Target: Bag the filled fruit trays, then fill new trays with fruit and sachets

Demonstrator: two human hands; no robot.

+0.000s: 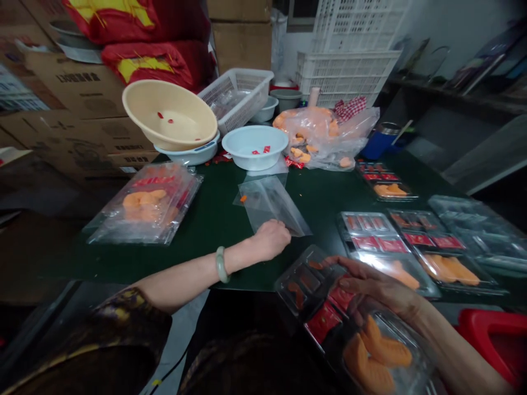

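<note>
My left hand (272,240), with a pale green bangle (221,264) on its wrist, is closed at the near edge of a clear plastic bag (269,200) lying on the table. Its fingertips are mostly hidden. My right hand (370,285) grips a clear compartment tray (313,258), tilted above the table's front edge. Orange shaped pieces (376,356) lie in the tray's large compartment, and red packets (323,321) fill the middle ones. Small orange-red pieces (296,293) sit in the far compartments. A small orange piece (244,198) rests by the bag's left edge.
Filled trays (436,247) stand at the right, beside stacked clear lids (481,230). Packed bags (144,203) are piled at left. Behind stand a blue basin (255,144), a cream basin (168,112), a bag of orange pieces (313,134) and a blue cup (379,141).
</note>
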